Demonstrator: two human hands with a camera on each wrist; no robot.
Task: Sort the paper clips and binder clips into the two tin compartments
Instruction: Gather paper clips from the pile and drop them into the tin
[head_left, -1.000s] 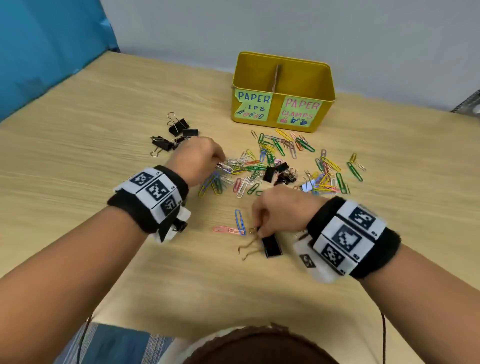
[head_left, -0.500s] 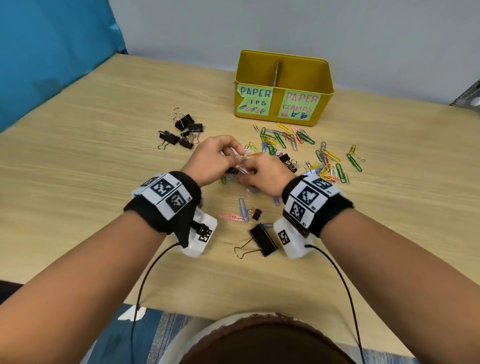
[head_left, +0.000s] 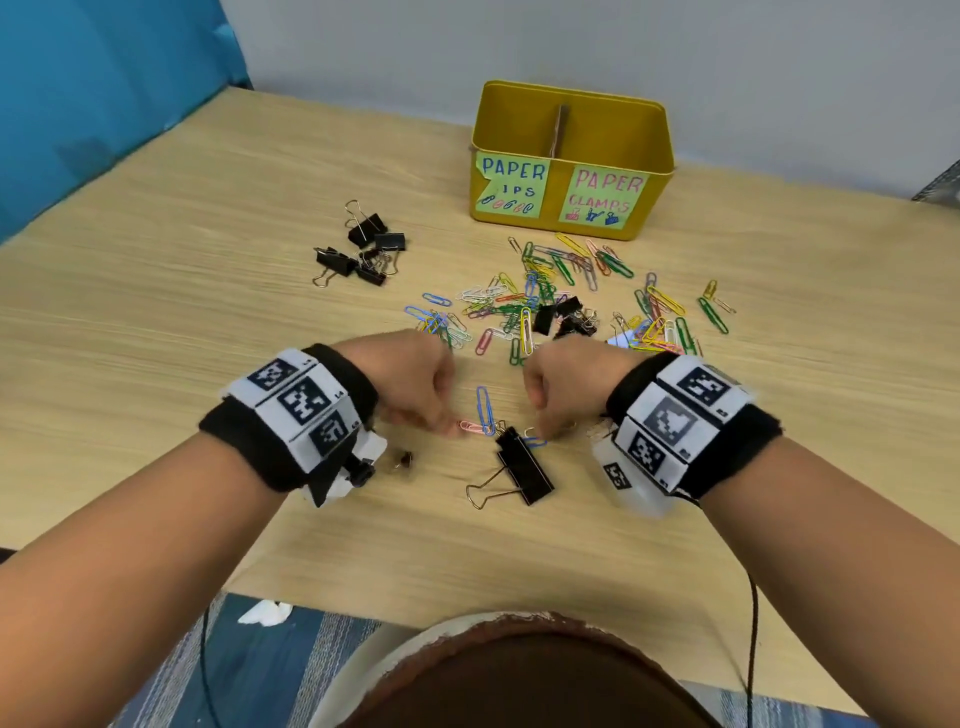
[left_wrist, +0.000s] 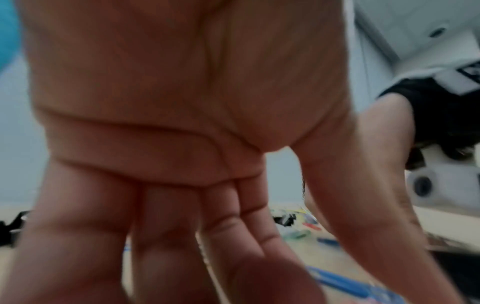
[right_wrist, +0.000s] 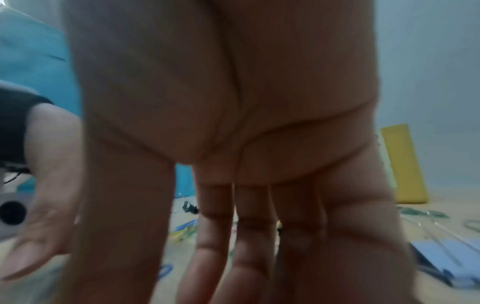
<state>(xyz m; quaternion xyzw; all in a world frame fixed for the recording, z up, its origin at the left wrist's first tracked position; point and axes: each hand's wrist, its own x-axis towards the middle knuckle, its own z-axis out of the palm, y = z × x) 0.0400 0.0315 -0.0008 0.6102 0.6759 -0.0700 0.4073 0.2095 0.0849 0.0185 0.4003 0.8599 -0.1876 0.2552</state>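
Down near the front edge of the wooden table (head_left: 156, 322) both hands are lowered, knuckles up, fingers pointing to the surface; the left hand (head_left: 410, 384) has its fingertips at the end of a pink paper clip (head_left: 470, 427), touching it, but I cannot tell if it pinches the clip or only presses on it; the right hand (head_left: 563, 387) has its fingers curled down over a blue paper clip (head_left: 535, 442) just beside the large black binder clip (head_left: 522, 467), and whether it grasps something is hidden; between the two hands lies a long blue paper clip (head_left: 485, 410), which crosses the pink one; both wrist views are blurred and show mostly palm; further away, the pile of coloured paper clips (head_left: 550, 306) is spread with some small binder clips (head_left: 566, 314) in the middle of it; a separate group of black binder clips (head_left: 363, 249) lies to the left; the yellow tin (head_left: 571, 124) stands behind, well apart from the hands, with a divider and two labels
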